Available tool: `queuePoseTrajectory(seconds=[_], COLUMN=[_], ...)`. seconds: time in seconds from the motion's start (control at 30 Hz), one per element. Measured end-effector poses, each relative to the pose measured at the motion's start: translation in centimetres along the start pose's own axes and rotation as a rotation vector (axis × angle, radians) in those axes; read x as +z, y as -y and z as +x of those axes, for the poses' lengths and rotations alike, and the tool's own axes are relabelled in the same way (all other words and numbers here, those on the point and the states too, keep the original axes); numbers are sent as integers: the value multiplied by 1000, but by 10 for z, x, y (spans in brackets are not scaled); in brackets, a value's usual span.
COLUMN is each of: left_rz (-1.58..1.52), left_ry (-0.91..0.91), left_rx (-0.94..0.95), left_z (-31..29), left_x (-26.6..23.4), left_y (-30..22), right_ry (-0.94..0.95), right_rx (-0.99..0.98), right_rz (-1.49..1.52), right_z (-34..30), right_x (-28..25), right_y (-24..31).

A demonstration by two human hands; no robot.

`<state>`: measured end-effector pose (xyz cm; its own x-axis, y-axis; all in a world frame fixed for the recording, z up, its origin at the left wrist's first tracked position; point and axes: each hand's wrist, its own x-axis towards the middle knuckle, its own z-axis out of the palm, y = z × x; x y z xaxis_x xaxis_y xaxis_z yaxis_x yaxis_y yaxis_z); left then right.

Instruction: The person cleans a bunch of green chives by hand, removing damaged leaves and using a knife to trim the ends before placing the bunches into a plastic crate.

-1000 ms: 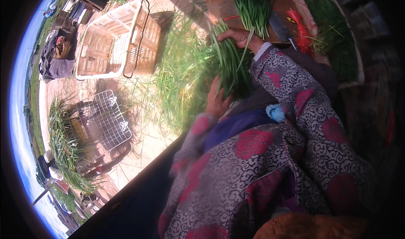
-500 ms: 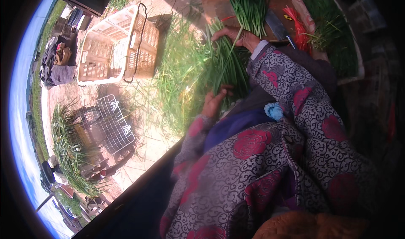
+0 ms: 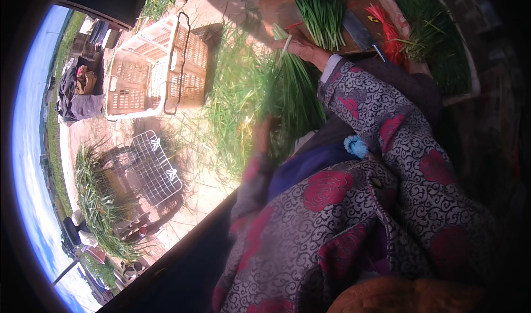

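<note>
My right hand [image 3: 303,48] is closed around the pale ends of a bunch of garlic chives [image 3: 298,94], whose long green leaves hang toward my lap. Smeared by motion, my left hand [image 3: 262,137] is beside the leaves at the bunch's lower left; its fingers cannot be made out. Just beyond my right hand, another bunch of chives [image 3: 321,14] lies on a brown board [image 3: 275,9]. A wide dark blade [image 3: 359,31] and a bundle of red ties [image 3: 390,34] are to the right of that bunch.
Loose grass-like trimmings [image 3: 235,86] cover the ground left of my hands. Beyond them stand a cream plastic crate [image 3: 188,86] with a wire handle and a white wire rack [image 3: 157,166]. A heap of greens [image 3: 94,197] is farther left. More greens [image 3: 420,31] lie at the far right.
My left hand has moved left and down, away from the leaves it was touching, and is now blurred. My right hand stays on the bunch, shifted slightly left.
</note>
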<state>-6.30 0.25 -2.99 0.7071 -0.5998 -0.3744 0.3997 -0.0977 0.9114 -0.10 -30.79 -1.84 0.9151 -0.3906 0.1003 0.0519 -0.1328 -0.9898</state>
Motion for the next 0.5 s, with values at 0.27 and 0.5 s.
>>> queuePoseTrajectory(seconds=[0.27,0.5], left_rz=[484,1262], left_ry=[-252,43], left_rx=[-385,-441], left_z=[31,62], left_x=[-166,-174], left_y=[148,79], right_ry=[-53,-131], right_rx=[-47,-638], right_rz=[-26,-495], right_z=[0,-10], right_x=[-8,-44], right_y=[83,72])
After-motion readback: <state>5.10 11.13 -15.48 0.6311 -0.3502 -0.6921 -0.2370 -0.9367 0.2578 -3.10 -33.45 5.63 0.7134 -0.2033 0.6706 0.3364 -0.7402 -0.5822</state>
